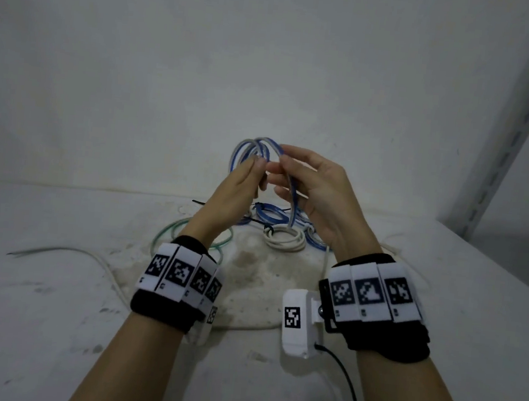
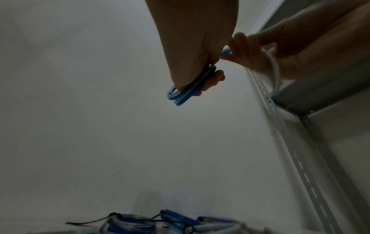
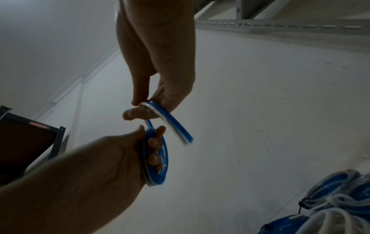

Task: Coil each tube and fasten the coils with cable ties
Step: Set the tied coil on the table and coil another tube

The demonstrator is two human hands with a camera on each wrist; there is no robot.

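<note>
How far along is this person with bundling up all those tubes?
Partway. Done: a white coil and some blue coils lie tied on the table, black cable ties showing. In hand: the left hand grips a blue tube's loops while the right hand feeds in its tail; no tie on it yet. Left: a green tube and a white tube lie loose.

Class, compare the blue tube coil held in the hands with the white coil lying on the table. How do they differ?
The blue tube coil is held up in the air by the left hand and right hand; the white coil lies flat on the table. The blue tube coil has a loose end and no tie that shows; the white coil carries a black cable tie. Both are wound tubing.
</note>
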